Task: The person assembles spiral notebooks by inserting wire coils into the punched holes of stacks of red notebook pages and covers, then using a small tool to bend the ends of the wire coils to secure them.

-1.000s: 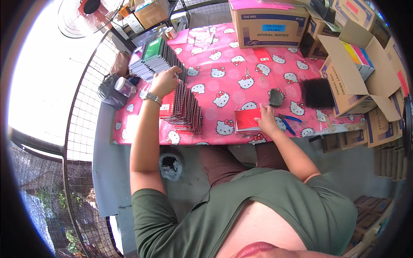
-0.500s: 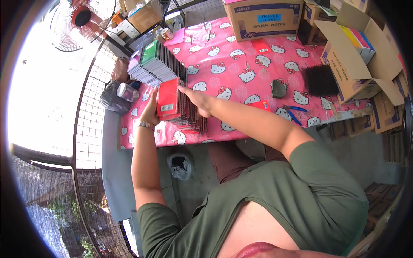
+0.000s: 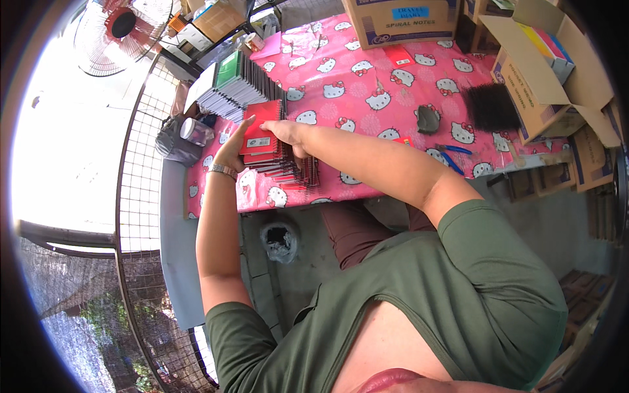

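A stack of red spiral notebooks [image 3: 261, 143] sits near the table's front left edge, its dark wire coils along the right side. My left hand [image 3: 230, 154], with a metal watch on the wrist, holds the stack's left side with the thumb up by the top cover. From the right, my right hand [image 3: 288, 135] grips the coil side, its thumb over the red cover; its other fingers are partly hidden. Right behind stands a taller pile of spiral notebooks, with a green-covered notebook [image 3: 228, 69] on top. The lower red notebooks stick out unevenly toward me.
Blue-handled pliers [image 3: 452, 156], a dark grey piece [image 3: 428, 120] and a bundle of black wire coils [image 3: 490, 108] lie on the pink tablecloth [image 3: 354, 85]. An open carton [image 3: 534, 92] stands at right, a closed carton [image 3: 406, 26] behind. A clear jar [image 3: 195, 131] stands at left.
My hands have shifted their hold on the red stack; the thumbs now lie more over the top. The top notebooks have slid slightly away from me. My view has tilted a little.
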The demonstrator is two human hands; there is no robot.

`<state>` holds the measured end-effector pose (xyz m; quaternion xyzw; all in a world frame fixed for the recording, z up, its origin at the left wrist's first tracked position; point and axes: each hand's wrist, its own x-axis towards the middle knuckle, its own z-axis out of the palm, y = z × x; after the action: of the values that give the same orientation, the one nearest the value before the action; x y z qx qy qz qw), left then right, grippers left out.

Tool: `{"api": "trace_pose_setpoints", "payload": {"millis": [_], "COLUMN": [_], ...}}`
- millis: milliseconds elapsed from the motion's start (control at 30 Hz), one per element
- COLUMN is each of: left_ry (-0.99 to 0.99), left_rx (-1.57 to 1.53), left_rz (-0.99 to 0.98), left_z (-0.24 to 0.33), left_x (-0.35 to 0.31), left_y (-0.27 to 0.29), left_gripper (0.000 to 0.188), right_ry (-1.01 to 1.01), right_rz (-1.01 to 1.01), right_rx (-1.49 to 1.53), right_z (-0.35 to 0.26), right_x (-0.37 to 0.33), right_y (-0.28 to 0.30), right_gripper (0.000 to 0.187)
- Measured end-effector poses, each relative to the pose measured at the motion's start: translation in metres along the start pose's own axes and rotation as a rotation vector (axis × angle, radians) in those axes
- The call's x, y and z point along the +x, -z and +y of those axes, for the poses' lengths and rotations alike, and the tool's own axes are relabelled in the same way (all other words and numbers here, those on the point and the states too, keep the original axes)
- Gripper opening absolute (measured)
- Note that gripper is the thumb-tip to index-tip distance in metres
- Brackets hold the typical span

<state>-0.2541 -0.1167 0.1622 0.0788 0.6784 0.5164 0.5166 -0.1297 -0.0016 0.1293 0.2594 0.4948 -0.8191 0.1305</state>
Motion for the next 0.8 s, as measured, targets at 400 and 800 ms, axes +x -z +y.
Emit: {"api": "trace_pose_setpoints", "payload": {"millis": [400, 800], "left_ry": [-0.559, -0.61], "left_rx": [-0.147, -0.098], "left_rz": [-0.149, -0.422], "left_z": [-0.033, -0.136], "left_x": [-0.02, 0.058], "left_y": [-0.156, -0.26], "left_gripper": [0.055, 0.071], "right_ry": [0.679, 0.841], "right_rz": [0.198, 0.276], "right_rx": [-0.461, -0.663], "right_z": [0.003, 0.122], "right_x": [-0.13, -0.172], "right_y": [0.128, 0.247], "right_gripper": [0.125, 0.133]}}
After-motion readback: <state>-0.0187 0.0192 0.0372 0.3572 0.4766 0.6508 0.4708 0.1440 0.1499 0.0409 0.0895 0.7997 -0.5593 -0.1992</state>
